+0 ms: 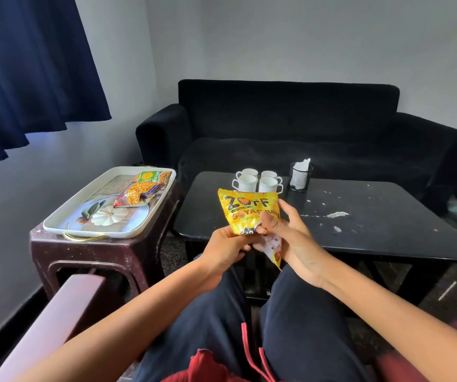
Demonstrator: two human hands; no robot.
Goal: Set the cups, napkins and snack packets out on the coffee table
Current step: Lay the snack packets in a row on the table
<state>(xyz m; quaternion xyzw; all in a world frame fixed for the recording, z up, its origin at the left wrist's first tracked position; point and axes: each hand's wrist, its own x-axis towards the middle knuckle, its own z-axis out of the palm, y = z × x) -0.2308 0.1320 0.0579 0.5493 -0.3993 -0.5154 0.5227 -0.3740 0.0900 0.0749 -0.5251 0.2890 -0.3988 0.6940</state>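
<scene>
A yellow snack packet [245, 209] is held upright over the near edge of the black coffee table [359, 230]. My left hand [226, 248] grips its lower left corner. My right hand [288, 238] pinches its lower right part, thumb on the front. Several white cups [257, 181] stand grouped at the table's far side. Beside them a black mesh holder [301, 176] has white napkins sticking out. Two more snack packets [144, 191] lie in a white tray [64, 216] on the left.
The tray rests on a dark maroon plastic stool [94, 257] left of the table. A black sofa [290, 128] stands behind the table. White crumbs and smears mark the tabletop's right half. I sit in a chair with a maroon armrest [64, 312].
</scene>
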